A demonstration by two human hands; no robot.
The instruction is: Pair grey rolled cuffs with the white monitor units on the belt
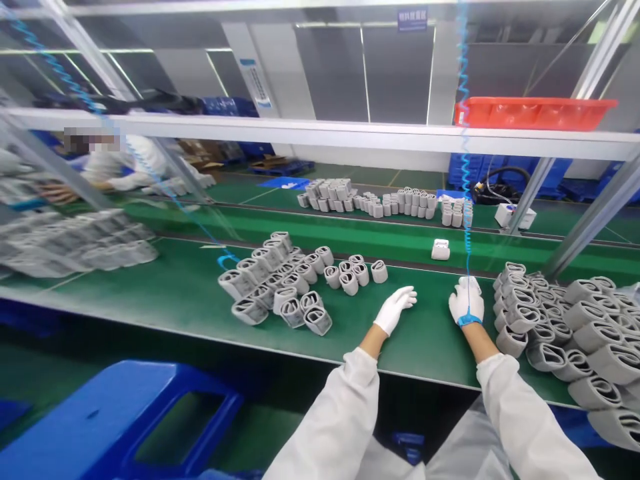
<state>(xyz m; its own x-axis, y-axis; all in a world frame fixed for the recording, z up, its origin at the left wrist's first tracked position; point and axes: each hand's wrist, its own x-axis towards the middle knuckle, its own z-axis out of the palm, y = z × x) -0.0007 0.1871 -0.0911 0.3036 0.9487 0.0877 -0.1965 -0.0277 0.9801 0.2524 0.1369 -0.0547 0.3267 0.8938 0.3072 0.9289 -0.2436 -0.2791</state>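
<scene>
My left hand (396,311), in a white glove, reaches over the green worktop (415,347) with its fingers stretched out and nothing in them. A group of grey rolled cuffs (275,277) stands to its left, not touching it. My right hand (467,305), also gloved and with a blue wrist strap (469,320) on a coiled cord, is closed around a small white object (471,284). Only the far end of that object shows, so its kind is unclear. Just beyond, a white device with a cuff (441,250) sits on the green belt (390,241).
More rolled cuffs (575,327) are piled close to the right hand. Rows of cuffs (370,200) stand across the belt. A red tray (535,113) rests on the overhead shelf. A blue stool (120,413) is at lower left. A co-worker (135,160) sits at far left.
</scene>
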